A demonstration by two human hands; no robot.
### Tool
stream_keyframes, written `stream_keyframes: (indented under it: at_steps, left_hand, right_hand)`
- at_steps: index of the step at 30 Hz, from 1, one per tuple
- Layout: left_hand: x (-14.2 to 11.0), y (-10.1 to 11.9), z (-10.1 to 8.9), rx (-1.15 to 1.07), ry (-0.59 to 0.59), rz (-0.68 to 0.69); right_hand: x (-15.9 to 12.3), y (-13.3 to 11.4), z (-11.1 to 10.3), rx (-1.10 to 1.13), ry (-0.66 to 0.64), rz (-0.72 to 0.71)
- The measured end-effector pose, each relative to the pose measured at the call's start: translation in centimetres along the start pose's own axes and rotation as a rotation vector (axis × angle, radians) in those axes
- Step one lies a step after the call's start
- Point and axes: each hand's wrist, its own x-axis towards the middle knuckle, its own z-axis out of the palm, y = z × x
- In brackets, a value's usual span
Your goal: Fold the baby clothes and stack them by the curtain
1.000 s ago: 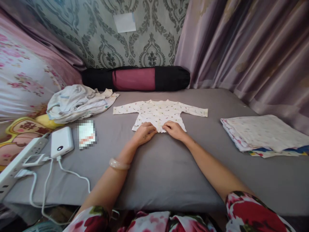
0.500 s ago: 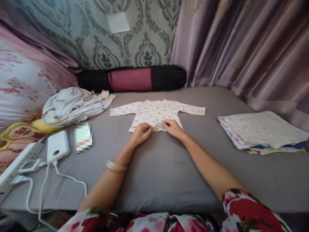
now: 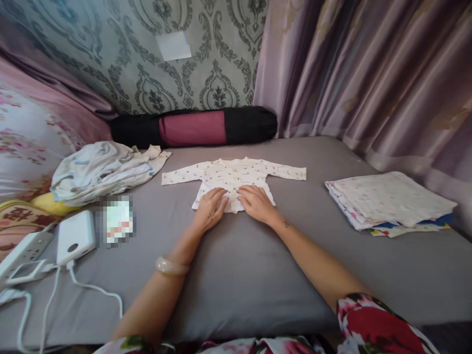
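Note:
A small white baby shirt point(image 3: 233, 173) with tiny coloured prints lies flat on the grey bed sheet point(image 3: 236, 275), sleeves spread to both sides. My left hand point(image 3: 210, 207) rests flat on the shirt's lower left part, fingers stretched out. My right hand point(image 3: 255, 202) lies flat beside it on the lower right part, fingers also extended. Both palms press on the cloth near its hem. A pale bangle point(image 3: 171, 266) sits on my left wrist.
A heap of crumpled light clothes point(image 3: 103, 167) lies at the left. Folded cloths point(image 3: 387, 199) are stacked at the right. A black and maroon bolster point(image 3: 193, 127) runs along the wall. A white power bank point(image 3: 75, 237), cables and a power strip point(image 3: 22, 250) lie at the left edge.
Both hands went from pinching the shirt's hem with curled fingers to lying flat on it. The view shifted slightly to the right.

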Motion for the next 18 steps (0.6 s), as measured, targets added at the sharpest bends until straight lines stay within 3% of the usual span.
stream_keyframes:
  at_steps: [4, 9, 15, 18]
  left_hand:
    - [-0.4, 0.0, 1.1, 0.172, -0.144, -0.070]
    - [-0.6, 0.2, 1.5, 0.231, -0.257, -0.115]
    - [0.1, 0.7, 0.5, 0.260, -0.354, -0.157]
    - [1.0, 0.8, -0.3, 0.268, -0.378, -0.139]
  right_hand:
    - [-0.8, 0.2, 1.0, -0.184, -0.086, 0.023]
    - [-1.2, 0.1, 1.5, -0.182, -0.185, 0.043]
    - [0.7, 1.8, -0.2, 0.106, -0.307, 0.050]
    - [2.4, 5.2, -2.1, 0.286, -0.162, 0.105]
